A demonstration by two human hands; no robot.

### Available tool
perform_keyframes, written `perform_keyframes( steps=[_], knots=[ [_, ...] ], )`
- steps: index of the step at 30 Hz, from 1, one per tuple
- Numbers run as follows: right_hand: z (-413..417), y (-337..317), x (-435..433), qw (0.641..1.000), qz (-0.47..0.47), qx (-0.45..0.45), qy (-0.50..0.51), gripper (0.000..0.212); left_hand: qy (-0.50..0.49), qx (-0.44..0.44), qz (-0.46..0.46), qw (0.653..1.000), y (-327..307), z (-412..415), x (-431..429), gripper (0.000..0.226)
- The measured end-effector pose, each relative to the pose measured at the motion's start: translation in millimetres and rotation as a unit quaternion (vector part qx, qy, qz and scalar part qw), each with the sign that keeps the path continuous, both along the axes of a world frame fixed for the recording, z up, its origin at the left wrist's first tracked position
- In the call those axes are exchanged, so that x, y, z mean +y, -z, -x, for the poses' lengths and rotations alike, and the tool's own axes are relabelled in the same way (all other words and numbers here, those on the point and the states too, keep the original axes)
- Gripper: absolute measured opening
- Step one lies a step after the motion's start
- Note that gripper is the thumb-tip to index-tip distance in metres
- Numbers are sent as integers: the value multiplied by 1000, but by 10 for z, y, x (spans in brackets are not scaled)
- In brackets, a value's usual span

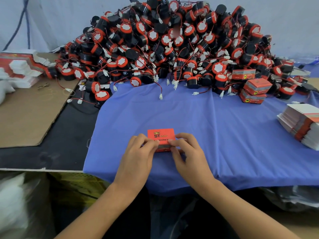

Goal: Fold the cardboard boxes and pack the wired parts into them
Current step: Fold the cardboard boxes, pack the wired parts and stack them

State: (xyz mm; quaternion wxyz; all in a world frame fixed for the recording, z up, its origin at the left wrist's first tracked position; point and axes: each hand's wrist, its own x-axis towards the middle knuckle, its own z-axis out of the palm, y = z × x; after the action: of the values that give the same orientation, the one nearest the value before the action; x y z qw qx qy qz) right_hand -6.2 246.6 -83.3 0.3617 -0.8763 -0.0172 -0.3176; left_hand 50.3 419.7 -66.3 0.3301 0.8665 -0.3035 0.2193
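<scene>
While it rests on the blue cloth (215,131), red cardboard box (161,136) sits between left hand (138,150) and right hand (187,150), each grip clamped on its near edge

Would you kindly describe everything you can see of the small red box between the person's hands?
The red box is small, rectangular and looks like printed cardboard. Its top face shows a yellow-and-black ST logo and a line of dark lettering partly hidden by fingers. It sits on the blue cloth, toward the cloth's near edge. The left hand and the right hand pinch its near side from either end. Whether anything is inside cannot be seen.
</scene>
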Motion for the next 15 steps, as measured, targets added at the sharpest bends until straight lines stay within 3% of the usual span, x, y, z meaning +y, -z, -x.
perform_keyframes(
  steps=[5,8,10,15],
  knots=[
    [-7,-57,-35,992,-102,80,-2,35,-17,117,192,974,67,29,-5,15],
    [-50,-82,-71,976,-168,131,33,28,-62,287,318,901,80,-98,-26,24],
    [-55,-96,-74,974,-177,134,43,21,-69,340,342,873,94,-156,-97,17],
    [-36,-157,-124,957,-266,92,66,34,-25,347,344,872,-2,-148,-451,4]
  ],
)
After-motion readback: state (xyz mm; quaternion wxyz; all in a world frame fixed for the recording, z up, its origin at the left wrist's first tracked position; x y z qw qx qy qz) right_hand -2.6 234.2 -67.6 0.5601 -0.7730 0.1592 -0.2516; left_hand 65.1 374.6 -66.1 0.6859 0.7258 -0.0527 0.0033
